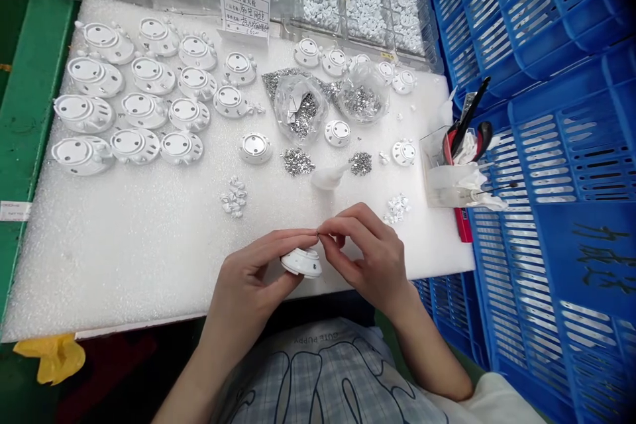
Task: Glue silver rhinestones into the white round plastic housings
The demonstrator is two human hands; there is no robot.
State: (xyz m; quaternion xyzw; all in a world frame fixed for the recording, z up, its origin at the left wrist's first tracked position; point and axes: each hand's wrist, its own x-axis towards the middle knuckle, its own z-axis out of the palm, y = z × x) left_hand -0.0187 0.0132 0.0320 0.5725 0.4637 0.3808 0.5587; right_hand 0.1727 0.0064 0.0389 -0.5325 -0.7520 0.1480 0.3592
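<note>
Sitting over the near edge of the white foam sheet, the white part is grasped between thumb and fingers of the left hand. Right hand: thumb and forefinger pinched together at the left fingertips; cannot tell whether a small piece lies between. Just beyond: translucent bottle, metal heap to its left, second metal heap to its right. Farther: two bags of metal pieces. Far left: rows of similar parts. Right: clear box of tools, blue crates.
</note>
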